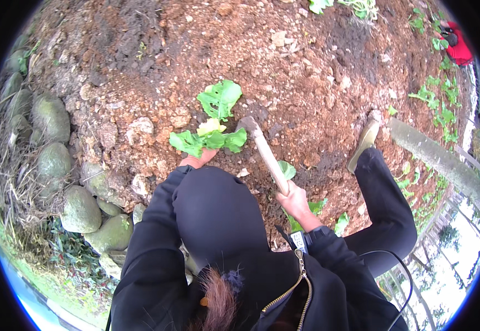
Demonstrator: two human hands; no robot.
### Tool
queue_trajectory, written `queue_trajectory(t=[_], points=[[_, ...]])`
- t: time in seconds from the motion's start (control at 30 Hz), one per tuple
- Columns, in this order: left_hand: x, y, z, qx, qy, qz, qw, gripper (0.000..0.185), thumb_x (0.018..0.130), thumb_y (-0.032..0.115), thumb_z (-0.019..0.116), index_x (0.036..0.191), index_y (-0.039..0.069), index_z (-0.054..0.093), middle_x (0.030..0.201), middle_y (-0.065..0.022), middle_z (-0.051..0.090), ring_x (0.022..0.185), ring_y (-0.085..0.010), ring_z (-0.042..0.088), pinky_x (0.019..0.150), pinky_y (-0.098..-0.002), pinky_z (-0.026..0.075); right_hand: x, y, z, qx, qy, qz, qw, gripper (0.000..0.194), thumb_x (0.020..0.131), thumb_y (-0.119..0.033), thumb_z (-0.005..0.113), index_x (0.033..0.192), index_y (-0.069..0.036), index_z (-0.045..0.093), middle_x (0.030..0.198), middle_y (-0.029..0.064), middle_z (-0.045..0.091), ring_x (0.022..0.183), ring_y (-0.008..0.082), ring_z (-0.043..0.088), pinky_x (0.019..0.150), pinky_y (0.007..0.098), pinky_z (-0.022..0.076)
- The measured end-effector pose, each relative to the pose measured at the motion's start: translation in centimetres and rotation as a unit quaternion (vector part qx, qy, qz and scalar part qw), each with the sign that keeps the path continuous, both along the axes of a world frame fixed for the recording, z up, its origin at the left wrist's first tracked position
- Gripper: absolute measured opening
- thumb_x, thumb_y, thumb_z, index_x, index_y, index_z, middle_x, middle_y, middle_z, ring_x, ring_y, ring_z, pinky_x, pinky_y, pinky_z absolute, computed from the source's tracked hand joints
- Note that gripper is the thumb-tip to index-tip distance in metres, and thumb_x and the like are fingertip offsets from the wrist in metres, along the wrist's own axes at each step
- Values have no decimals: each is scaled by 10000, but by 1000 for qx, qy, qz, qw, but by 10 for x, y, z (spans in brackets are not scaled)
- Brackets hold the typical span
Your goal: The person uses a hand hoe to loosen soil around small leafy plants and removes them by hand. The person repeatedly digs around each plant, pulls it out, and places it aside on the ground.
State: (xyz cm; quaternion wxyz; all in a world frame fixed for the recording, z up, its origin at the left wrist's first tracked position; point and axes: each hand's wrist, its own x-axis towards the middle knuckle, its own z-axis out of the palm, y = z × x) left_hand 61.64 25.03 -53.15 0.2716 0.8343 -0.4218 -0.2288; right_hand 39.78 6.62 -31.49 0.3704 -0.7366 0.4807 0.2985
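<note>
My left hand (202, 158) is low over the reddish soil, at the base of a leafy green plant (220, 99). Its broad leaves, one of them yellowed and some with holes, cover my fingers, so their grip on the stem is hidden. In my right hand (296, 202) is the pale wooden handle of a short digging tool (270, 159), probably a hoe. The tool slants up and left, and its soil-caked head end (247, 123) meets the dirt just right of the plant. Another small leafy plant (286, 169) shows behind the handle.
Rounded mossy stones (82, 209) edge the bed on the left, beside dry straw (20, 182). My boot (364, 140) rests on the soil at right, near a grey post (438, 159). More leafy plants (445, 116) grow there. A person in red (458, 45) is far off.
</note>
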Motion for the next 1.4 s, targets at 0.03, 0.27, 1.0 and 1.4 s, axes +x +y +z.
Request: queue_trajectory(t=[0.03, 0.27, 1.0, 1.4], points=[[4, 0, 11, -14, 41, 26, 999, 457, 786, 286, 598, 1198, 126, 482, 1121, -98, 515, 1007, -300, 537, 839, -402, 444, 1, -2, 9, 1, -24, 6, 1000, 348, 712, -260, 636, 945, -13, 557, 805, 252, 620, 810, 397, 616, 729, 429, 496], [8, -2, 37, -111, 307, 183, 927, 471, 731, 284, 656, 1167, 180, 510, 1044, -81, 488, 895, -276, 560, 715, -368, 482, 17, 3, 17, 19, -6, -7, 1000, 323, 718, -226, 625, 941, -1, 564, 827, 241, 624, 823, 379, 622, 732, 397, 496], [58, 14, 102, -66, 18, -25, 997, 206, 781, 195, 556, 972, 119, 573, 909, -110, 574, 879, -280, 567, 727, -402, 471, 93, -40, 41, -4, 21, 210, 978, 325, 731, -270, 597, 922, -7, 572, 821, 187, 633, 791, 316, 644, 723, 365, 533], [125, 104, 125, 279, -148, 135, 939, 837, 754, 392, 672, 1417, 152, 221, 1454, -166, 206, 1309, -385, 251, 1079, -499, 196, 206, -180, 277, -350, -84, 203, 911, 292, 723, -238, 618, 903, -14, 569, 784, 161, 609, 715, 273, 612, 662, 364, 473]])
